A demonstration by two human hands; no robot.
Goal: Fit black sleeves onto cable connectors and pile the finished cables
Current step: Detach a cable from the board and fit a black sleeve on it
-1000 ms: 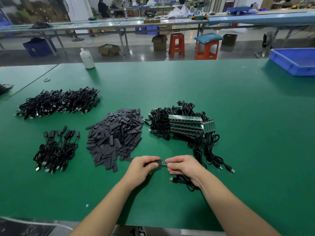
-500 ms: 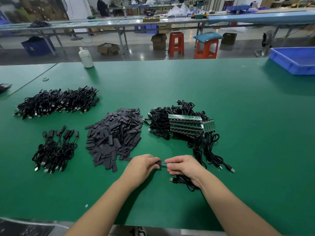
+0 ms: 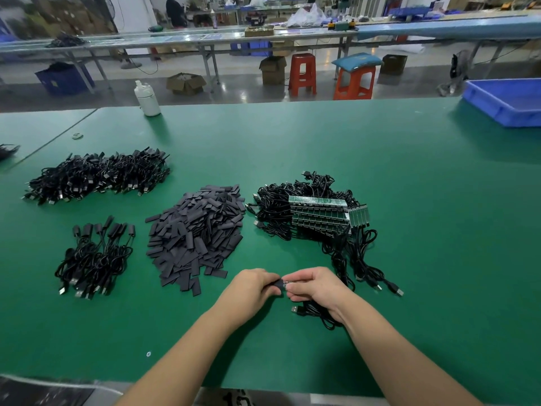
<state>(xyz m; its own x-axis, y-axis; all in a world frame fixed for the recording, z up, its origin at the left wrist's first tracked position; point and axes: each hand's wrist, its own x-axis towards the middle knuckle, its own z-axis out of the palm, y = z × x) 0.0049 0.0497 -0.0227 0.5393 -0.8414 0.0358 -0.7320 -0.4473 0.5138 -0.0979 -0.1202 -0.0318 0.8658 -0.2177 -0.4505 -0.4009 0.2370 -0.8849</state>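
My left hand (image 3: 254, 291) pinches a black sleeve (image 3: 279, 283) near the table's front edge. Fingertip to fingertip with it, my right hand (image 3: 314, 287) grips a cable's small circuit-board connector; only a sliver of the board shows between the fingers. That cable (image 3: 313, 313) loops under my right wrist, its USB plug pointing left. A heap of loose black sleeves (image 3: 196, 232) lies just beyond my left hand. Unsleeved cables with green boards (image 3: 316, 215) are stacked beyond my right hand. A small pile of sleeved cables (image 3: 93, 256) sits at the left.
A larger pile of black cables (image 3: 99, 177) lies at the far left. A white bottle (image 3: 147, 98) stands at the table's back edge and a blue bin (image 3: 506, 101) at the back right. Stools, boxes and benches fill the floor beyond.
Both hands stay together at the same spot; my left fingers have closed a little further over the sleeve toward the right hand.
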